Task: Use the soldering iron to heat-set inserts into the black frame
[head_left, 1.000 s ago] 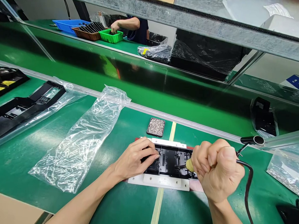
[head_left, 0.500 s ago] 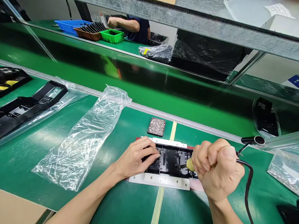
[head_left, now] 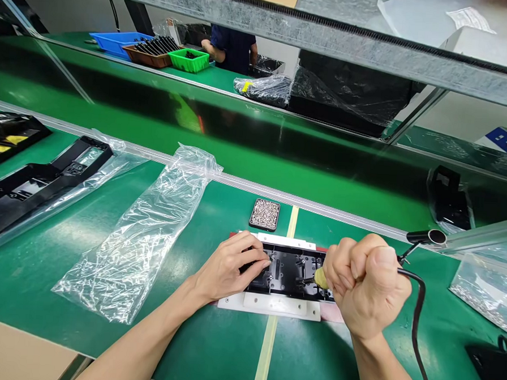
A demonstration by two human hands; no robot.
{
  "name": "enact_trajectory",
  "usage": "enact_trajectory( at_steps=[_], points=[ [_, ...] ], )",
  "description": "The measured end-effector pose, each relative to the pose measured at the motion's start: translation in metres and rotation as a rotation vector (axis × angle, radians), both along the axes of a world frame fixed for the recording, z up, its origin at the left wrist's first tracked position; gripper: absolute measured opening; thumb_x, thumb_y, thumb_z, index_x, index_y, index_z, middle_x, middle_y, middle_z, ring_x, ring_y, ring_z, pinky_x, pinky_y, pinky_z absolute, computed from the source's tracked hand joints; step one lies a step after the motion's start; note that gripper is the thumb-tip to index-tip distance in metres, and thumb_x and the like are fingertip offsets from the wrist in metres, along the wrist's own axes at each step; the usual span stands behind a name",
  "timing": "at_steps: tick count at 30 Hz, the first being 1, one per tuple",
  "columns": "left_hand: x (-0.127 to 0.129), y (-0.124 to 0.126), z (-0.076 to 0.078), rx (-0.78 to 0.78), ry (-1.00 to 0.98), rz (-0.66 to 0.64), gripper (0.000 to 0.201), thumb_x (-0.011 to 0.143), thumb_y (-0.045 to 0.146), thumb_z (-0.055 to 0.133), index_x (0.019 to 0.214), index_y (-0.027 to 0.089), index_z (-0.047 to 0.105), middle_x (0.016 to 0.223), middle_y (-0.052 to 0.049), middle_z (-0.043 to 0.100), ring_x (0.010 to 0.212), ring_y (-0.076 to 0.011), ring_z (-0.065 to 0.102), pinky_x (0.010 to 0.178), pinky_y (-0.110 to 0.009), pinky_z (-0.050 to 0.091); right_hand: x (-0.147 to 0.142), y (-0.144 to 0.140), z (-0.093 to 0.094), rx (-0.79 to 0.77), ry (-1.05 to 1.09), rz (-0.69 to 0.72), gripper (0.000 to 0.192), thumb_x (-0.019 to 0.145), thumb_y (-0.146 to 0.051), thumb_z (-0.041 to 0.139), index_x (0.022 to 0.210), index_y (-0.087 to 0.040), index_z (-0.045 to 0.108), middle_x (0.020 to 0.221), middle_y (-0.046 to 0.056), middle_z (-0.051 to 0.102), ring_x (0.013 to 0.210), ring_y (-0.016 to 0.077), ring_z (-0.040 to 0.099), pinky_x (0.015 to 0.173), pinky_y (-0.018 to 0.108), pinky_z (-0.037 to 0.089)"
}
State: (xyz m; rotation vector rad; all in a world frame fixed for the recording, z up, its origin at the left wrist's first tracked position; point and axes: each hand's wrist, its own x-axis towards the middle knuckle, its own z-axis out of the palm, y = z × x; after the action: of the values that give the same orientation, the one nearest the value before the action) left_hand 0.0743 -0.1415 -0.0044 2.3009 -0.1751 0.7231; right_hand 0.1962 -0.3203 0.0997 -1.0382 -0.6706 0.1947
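Black moulded plastic part (head_left: pixel 289 271) sits in a white jig plate (head_left: pixel 268 307) on the green tabletop (head_left: pixel 211 346), so it cannot slide. Left hand (head_left: pixel 228 268) lies flat, fingers spread on the part's left end, pinning it. Right hand (head_left: pixel 365 284) is fisted around a corded electric screwdriver (head_left: pixel 320 278), tip down on the part. Small tray of screws (head_left: pixel 264 214) lies just behind, within reach.

Black plastic part (head_left: pixel 289 271) lies flat in white fixture (head_left: pixel 268 306) on green table. Corded tool (head_left: pixel 319 278), yellowish near tip, tilted, tip on part's right side.
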Motion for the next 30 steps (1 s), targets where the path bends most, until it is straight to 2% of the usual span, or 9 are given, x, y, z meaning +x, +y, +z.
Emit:
enact_trajectory(
  at_steps=[30],
  points=[
    [-0.0008, -0.0007, 0.0021, 0.012, 0.014, 0.007, 0.013, 0.105, 0.017, 0.061, 0.100, 0.017, 0.073, 0.096, -0.007, 0.068, 0.089, -0.0198, 0.060, 0.079, -0.037, 0.051, -0.0016, 0.0016, 0.0015, 0.003, -0.015, 0.001, 0.047, 0.107, -0.035, 0.051, 0.063, -0.019, 0.046, 0.050, -0.006, 0.033, 0.041, 0.0071, 0.029, 0.035, 0.018, 0.025]
  ],
)
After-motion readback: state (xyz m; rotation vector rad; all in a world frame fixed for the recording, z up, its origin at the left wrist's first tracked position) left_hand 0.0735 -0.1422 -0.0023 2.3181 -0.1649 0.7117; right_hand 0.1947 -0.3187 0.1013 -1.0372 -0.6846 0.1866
